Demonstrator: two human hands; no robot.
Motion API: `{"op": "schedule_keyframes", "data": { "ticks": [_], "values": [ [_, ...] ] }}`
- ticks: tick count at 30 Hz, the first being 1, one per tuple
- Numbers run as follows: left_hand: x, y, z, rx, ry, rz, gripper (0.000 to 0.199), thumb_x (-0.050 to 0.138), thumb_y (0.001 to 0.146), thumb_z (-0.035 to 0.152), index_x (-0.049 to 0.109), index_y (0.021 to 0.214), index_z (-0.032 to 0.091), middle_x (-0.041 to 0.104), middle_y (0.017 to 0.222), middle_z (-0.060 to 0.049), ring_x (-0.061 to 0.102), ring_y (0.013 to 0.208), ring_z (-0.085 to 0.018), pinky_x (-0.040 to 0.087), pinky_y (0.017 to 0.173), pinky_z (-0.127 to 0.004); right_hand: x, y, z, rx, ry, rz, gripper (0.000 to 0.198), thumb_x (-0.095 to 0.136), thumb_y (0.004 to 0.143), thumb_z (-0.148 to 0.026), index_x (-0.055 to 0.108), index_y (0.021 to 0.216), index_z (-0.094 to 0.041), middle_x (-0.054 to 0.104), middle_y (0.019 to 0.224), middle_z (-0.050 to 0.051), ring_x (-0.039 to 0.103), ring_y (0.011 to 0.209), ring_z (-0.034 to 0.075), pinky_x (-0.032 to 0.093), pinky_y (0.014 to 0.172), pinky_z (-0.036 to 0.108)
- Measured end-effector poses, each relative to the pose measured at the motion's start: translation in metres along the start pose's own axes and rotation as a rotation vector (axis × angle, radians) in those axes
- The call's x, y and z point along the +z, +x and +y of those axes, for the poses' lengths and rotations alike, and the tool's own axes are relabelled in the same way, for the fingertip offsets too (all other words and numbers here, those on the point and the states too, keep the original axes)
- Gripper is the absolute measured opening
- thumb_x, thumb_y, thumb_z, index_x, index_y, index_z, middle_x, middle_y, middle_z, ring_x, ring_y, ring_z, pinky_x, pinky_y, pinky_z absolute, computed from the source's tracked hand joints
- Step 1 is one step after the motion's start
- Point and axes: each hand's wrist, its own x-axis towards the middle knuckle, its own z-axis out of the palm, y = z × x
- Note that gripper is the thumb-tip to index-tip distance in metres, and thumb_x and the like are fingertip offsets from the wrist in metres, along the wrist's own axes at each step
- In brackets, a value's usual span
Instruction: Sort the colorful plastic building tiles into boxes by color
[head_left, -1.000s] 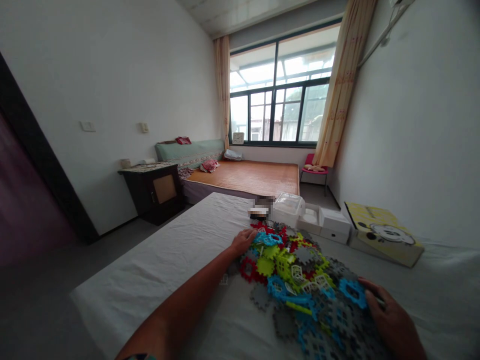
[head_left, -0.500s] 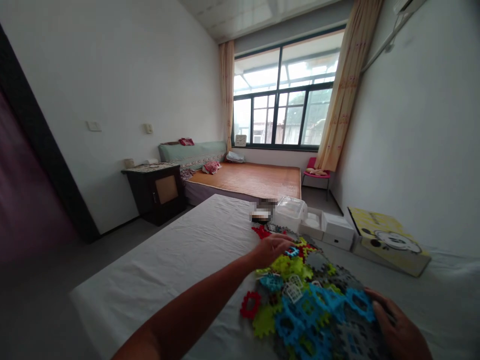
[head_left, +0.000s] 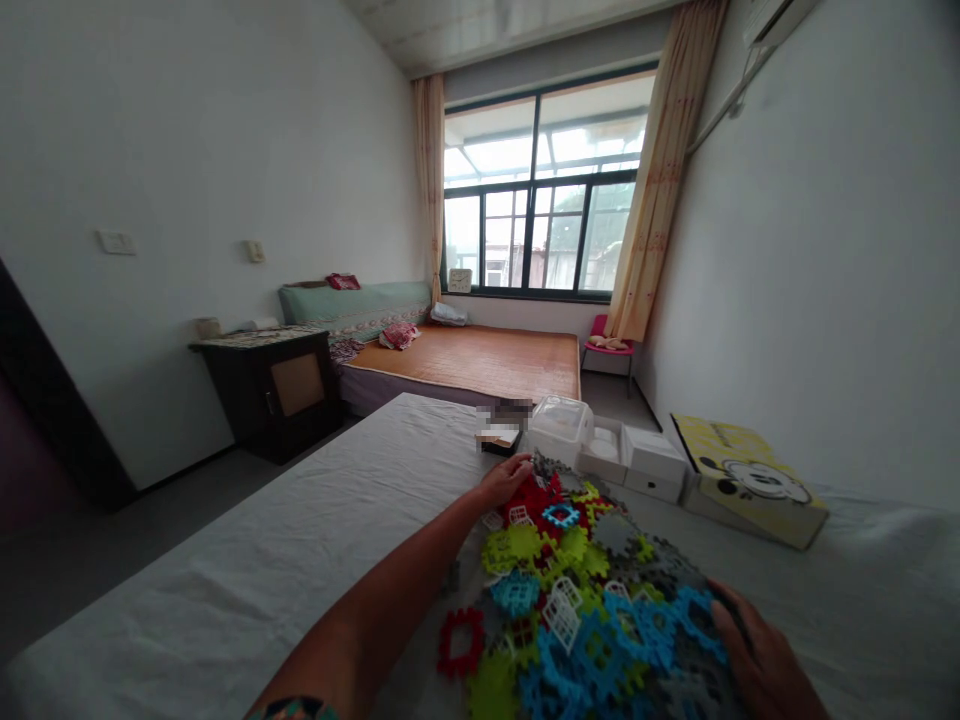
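Note:
A heap of toothed plastic building pieces lies on the covered surface before me: blue pieces (head_left: 600, 645) in front, lime green pieces (head_left: 517, 545) in the middle, red pieces (head_left: 534, 497) towards the far left. Grey toothed pieces (head_left: 664, 565) lie along the right and far edges. My left hand (head_left: 507, 482) reaches to the far left end, its fingers stretched out against the heap beside the red pieces. At the right edge, my right hand (head_left: 757, 640) rests cupped against blue and grey pieces, thumb and forefinger apart; its other fingers are hidden.
Behind the heap stand a clear plastic box (head_left: 559, 430), white boxes (head_left: 654, 462) and a yellow cartoon box (head_left: 746, 485). A pale sheet (head_left: 300, 545) covers the surface. Beyond are a bed (head_left: 480, 360), a dark cabinet (head_left: 270, 390) and a pink chair (head_left: 606, 340).
My left hand has moved from over the heap to its far left edge, uncovering red and white pieces. My right hand stays at the right edge. The view has turned slightly right.

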Motion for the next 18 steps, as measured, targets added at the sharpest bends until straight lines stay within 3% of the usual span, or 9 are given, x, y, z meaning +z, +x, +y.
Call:
{"op": "schedule_keyframes", "data": {
  "ticks": [5, 9, 12, 15, 18],
  "values": [
    [0.014, -0.017, 0.023, 0.118, 0.028, -0.076, 0.046, 0.045, 0.088, 0.049, 0.056, 0.124, 0.021, 0.059, 0.121, -0.009, 0.052, 0.115, -0.022, 0.038, 0.103, -0.037, 0.001, -0.001, -0.001, -0.003, -0.004, 0.000, 0.050, 0.034, 0.085, -0.054, 0.054, 0.120, -0.024, 0.063, 0.117, 0.008, 0.057, 0.111, 0.029, 0.041, 0.099, 0.049],
    [0.019, -0.050, 0.076, 0.351, 0.087, -0.259, 0.043, 0.039, 0.093, 0.046, 0.056, 0.125, 0.024, 0.054, 0.130, -0.007, 0.043, 0.126, -0.021, 0.033, 0.108, -0.036, 0.000, -0.001, -0.003, -0.014, 0.019, -0.019, 0.049, 0.035, 0.084, -0.053, 0.054, 0.119, -0.024, 0.063, 0.118, 0.008, 0.055, 0.113, 0.029, 0.040, 0.100, 0.049],
    [0.009, -0.085, 0.116, 0.450, 0.098, -0.377, 0.042, 0.042, 0.092, 0.043, 0.051, 0.131, 0.028, 0.041, 0.144, -0.003, 0.036, 0.132, -0.021, 0.030, 0.109, -0.034, -0.005, -0.001, -0.007, 0.007, 0.050, -0.028, 0.050, 0.034, 0.084, -0.054, 0.055, 0.118, -0.024, 0.062, 0.119, 0.009, 0.055, 0.114, 0.029, 0.041, 0.099, 0.047],
    [-0.017, -0.125, 0.121, 0.364, 0.159, -0.228, 0.041, 0.039, 0.094, 0.043, 0.051, 0.130, 0.029, 0.034, 0.148, -0.001, 0.032, 0.135, -0.020, 0.027, 0.111, -0.033, -0.011, -0.002, -0.009, 0.056, 0.062, -0.020, 0.052, 0.033, 0.084, -0.056, 0.056, 0.117, -0.023, 0.062, 0.119, 0.010, 0.056, 0.112, 0.030, 0.044, 0.094, 0.047],
    [-0.053, -0.166, 0.082, 0.076, 0.331, 0.082, 0.043, 0.033, 0.095, 0.044, 0.053, 0.129, 0.026, 0.037, 0.146, -0.004, 0.033, 0.134, -0.021, 0.029, 0.111, -0.036, -0.014, -0.001, -0.003, 0.036, 0.043, -0.022, 0.051, 0.033, 0.083, -0.055, 0.058, 0.113, -0.023, 0.066, 0.112, 0.010, 0.060, 0.106, 0.031, 0.046, 0.092, 0.046]
  ]
}}
